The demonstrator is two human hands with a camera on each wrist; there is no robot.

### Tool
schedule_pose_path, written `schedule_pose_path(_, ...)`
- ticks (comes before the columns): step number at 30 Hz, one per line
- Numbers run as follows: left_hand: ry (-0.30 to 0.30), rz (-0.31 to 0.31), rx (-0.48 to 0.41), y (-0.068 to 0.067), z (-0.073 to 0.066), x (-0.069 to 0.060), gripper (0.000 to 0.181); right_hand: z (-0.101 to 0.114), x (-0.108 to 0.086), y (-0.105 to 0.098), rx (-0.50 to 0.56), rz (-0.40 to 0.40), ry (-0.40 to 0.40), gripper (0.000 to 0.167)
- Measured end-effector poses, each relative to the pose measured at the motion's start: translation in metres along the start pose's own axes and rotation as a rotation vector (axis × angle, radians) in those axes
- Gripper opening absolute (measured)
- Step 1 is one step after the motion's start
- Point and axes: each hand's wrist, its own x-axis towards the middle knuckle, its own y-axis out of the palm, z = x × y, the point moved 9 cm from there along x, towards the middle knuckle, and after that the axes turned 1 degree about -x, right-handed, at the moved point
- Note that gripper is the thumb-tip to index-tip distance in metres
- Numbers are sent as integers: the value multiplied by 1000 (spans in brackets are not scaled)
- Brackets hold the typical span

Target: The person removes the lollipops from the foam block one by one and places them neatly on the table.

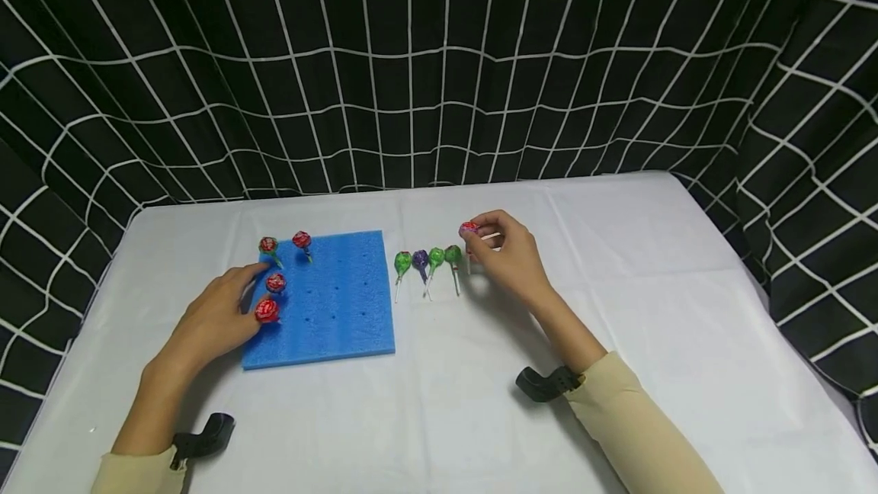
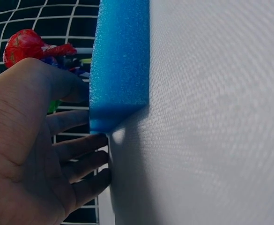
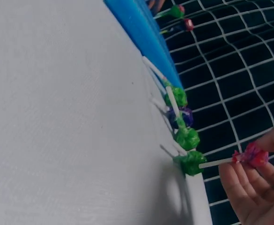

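A lollipop in a red and pink wrapper [image 3: 257, 155] is pinched by its head between the thumb and fingers of my right hand [image 1: 506, 258], its white stick hanging down above the table. My left hand [image 1: 215, 316] rests at the left edge of the blue foam board [image 1: 343, 338]; in the left wrist view, thumb and fingers reach that edge, fingers spread and fairly straight. Standing in the board's left side are several lollipops, among them a red one [image 1: 267, 310] beside the left thumb, another red one [image 1: 276, 283], a red-and-green one [image 1: 268, 245] and a dark-stemmed red one [image 1: 302, 240].
Several lollipops lie in a row right of the board: green ones [image 1: 402, 262] and a purple one [image 1: 421, 259]. Small holes dot the board. A white cloth covers the table [image 1: 439, 418], and a black curtain with white grid lines [image 1: 425, 75] hangs behind.
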Motion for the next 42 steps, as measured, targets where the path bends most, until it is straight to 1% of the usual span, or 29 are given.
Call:
schedule_pose_path(7,-9,5,6,-2,-3,1,74,-14,4,0,14,13,59,29)
schedule_pose_path(14,-7,3,6,-1,-3,1,73,-23,4,4,-71,59,127,29)
schedule_pose_path(17,4,3,1,0,-3,1,73,-26,4,6,-80,82,145,30)
schedule_pose_path(21,12,-4,-3,0,-2,-1,72,-27,6,8,-74,96,148,30)
schedule_pose_path(24,4,-2,-3,-1,-1,-2,72,-28,7,9,-105,110,150,29)
schedule_pose_path(27,-4,5,-6,0,-1,-1,73,-32,7,9,-140,123,171,29)
schedule_pose_path(31,-4,7,-6,1,-1,-1,73,-35,7,8,-181,116,193,29)
schedule_pose_path(34,-5,6,-3,1,-1,-1,72,-34,8,7,-214,100,185,29)
schedule_pose_path(37,-10,9,-3,1,0,-2,72,-34,9,7,-223,94,170,29)
schedule_pose_path(42,-12,12,-4,2,-1,-2,73,-37,7,6,-229,109,158,30)
